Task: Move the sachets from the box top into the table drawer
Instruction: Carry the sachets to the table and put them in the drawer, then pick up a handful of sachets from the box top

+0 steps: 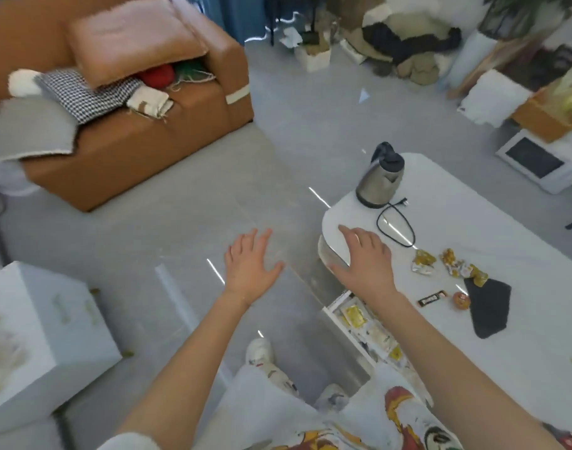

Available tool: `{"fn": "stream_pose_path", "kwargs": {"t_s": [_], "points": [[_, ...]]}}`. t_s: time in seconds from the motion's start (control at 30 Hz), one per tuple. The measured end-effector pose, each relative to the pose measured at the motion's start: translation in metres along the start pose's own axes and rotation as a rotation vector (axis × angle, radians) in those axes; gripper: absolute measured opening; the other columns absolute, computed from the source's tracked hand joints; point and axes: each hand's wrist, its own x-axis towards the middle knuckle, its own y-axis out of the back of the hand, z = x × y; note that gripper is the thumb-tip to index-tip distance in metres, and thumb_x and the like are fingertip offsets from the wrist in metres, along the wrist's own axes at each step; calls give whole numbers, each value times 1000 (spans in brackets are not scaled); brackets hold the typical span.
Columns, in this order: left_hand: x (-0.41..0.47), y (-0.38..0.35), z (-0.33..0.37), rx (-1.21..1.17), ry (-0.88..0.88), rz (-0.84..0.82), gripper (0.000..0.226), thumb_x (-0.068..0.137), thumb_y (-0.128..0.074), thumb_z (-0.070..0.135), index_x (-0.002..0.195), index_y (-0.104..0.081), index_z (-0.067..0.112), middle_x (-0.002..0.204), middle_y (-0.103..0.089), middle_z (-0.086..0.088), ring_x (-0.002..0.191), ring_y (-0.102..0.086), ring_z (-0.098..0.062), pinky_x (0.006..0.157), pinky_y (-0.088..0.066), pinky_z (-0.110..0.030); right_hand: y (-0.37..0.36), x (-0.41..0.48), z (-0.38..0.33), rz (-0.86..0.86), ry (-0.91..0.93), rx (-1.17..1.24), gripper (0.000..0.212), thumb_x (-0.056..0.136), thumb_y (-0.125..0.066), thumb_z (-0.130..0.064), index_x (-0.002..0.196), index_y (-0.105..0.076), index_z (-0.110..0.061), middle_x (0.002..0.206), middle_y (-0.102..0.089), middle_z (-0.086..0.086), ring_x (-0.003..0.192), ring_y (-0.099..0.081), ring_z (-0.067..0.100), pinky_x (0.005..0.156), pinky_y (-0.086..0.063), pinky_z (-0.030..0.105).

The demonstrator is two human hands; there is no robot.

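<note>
The white table's drawer point(338, 306) stands pulled out below the table edge, with several yellow and white sachets point(354, 316) lying inside. My left hand point(250, 264) hovers over the floor, fingers spread, holding nothing. My right hand point(365, 258) is spread too, empty, above the table's near corner. The white box point(34, 336) sits on the floor at the lower left; faint yellowish patches show on its top, too blurred to name. Several yellow wrappers point(424, 259) lie on the white table point(473, 206) to the right of my right hand.
A steel kettle point(380, 178) with a black cord point(395, 225) stands at the table's far corner. A black cloth point(489, 306), a dark bar point(432, 298) and a small orange ball point(461, 300) lie on the table. A brown sofa point(131, 151) is far left.
</note>
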Motion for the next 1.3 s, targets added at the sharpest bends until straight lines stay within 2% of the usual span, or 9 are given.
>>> {"fn": "stream_pose_path", "kwargs": {"t_s": [0.1, 0.37, 0.67, 0.97, 1.17, 1.3], "points": [[4, 39, -61, -13, 93, 47, 87, 72, -29, 70, 149, -24, 32, 157, -22, -3, 145, -15, -28, 117, -12, -47, -6, 33, -68, -33, 112, -36, 75, 83, -61, -45, 148, -28, -26, 146, -37, 3, 136, -28, 27, 108, -22, 40], [7, 112, -197, -42, 298, 181, 74, 88, -52, 55, 150, -19, 31, 159, -15, -2, 147, -8, -28, 117, -8, -49, -27, 110, -233, -88, 382, -100, 79, 83, -60, -47, 150, -22, -28, 148, -35, 2, 137, -28, 28, 107, -25, 40], [11, 162, -309, -59, 546, 290, 77, 88, -52, 56, 151, -15, 31, 160, -14, -2, 147, -8, -28, 118, -9, -48, -61, 177, -399, -172, 719, -133, 82, 83, -61, -47, 151, -19, -27, 147, -37, 1, 135, -32, 29, 108, -26, 42], [24, 186, -420, -158, 901, 328, 77, 89, -50, 54, 152, -14, 28, 160, -13, -2, 146, -8, -28, 117, -8, -48, -108, 246, -551, -286, 1058, -199, 79, 85, -59, -44, 151, -19, -26, 147, -38, 0, 134, -33, 27, 111, -24, 40], [0, 202, -477, -235, 1188, 478, 75, 89, -51, 53, 151, -17, 28, 160, -14, -1, 146, -10, -28, 117, -11, -49, -135, 267, -657, -359, 1315, -242, 79, 85, -58, -44, 151, -18, -26, 147, -36, 0, 136, -31, 25, 111, -23, 40], [-30, 201, -507, -276, 1348, 506, 77, 88, -53, 55, 151, -19, 28, 159, -16, -2, 146, -11, -30, 117, -13, -49, -160, 260, -723, -404, 1410, -232, 79, 84, -61, -42, 150, -21, -26, 147, -37, 0, 137, -31, 27, 113, -23, 40]]}}
